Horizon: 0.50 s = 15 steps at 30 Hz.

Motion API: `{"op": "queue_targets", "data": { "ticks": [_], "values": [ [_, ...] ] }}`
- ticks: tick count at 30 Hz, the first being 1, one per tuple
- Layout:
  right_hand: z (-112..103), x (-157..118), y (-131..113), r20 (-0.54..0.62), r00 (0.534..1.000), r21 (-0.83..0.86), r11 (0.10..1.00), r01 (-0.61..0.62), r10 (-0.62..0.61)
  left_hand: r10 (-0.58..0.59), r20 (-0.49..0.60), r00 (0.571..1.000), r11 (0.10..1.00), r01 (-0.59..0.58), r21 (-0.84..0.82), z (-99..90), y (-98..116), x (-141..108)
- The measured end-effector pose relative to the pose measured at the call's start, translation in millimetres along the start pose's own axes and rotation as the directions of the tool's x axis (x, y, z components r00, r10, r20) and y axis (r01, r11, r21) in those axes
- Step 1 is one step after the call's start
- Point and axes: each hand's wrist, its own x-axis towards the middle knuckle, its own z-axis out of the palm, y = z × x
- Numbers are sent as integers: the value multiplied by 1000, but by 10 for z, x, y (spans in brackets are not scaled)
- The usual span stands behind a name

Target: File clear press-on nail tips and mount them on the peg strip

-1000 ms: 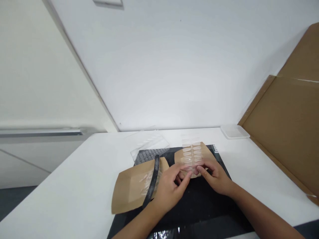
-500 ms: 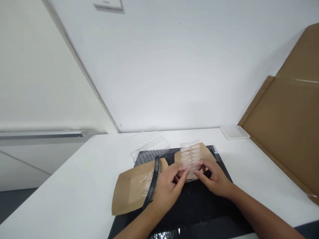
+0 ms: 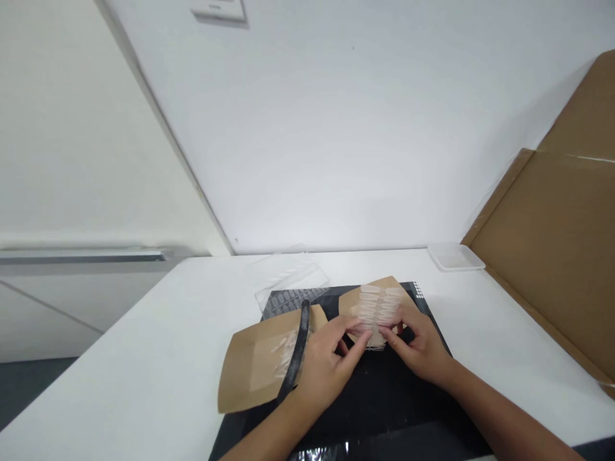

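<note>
My left hand [image 3: 331, 355] and my right hand [image 3: 418, 339] pinch a sprue of translucent false nail tips [image 3: 378, 304] between thumbs and fingers, one hand on each side. The tips stick out in two rows from a central stem, and the lower part is partly hidden by my fingers. Behind the sprue is a brown paper tray [image 3: 396, 288]. Beside my left hand, a larger brown paper tray [image 3: 235, 374] holds several loose clear pieces [image 3: 286, 352]. A black curved strip [image 3: 300, 349] lies across its right side, close to my left wrist.
Under the trays a black glossy sheet [image 3: 384, 410] covers part of the white table [image 3: 144, 371]. Clear plastic cases [image 3: 293, 282] lie at the back, overlapping its edge. A shallow translucent container [image 3: 455, 257] sits by the wall, beside a large open cardboard box [image 3: 552, 256] on the right.
The sprue has tilted in my fingers and its upper end blurs with motion. Both hands keep their pinch on it. The whole view has shifted slightly.
</note>
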Motion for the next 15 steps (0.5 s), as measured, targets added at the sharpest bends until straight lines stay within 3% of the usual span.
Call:
{"op": "queue_targets", "data": {
  "ticks": [4,9,15],
  "values": [
    [1,-7,-37,83,995,-28,997,66,-63,-113,12,994,994,113,-15,-10,-9,-7],
    [35,-54,-17,161,984,8,997,81,-82,-94,85,992,995,98,-36,-41,10,3],
    [29,-89,56,39,999,57,998,-21,19,-58,168,984,997,65,-35,-52,74,17]
  ]
}}
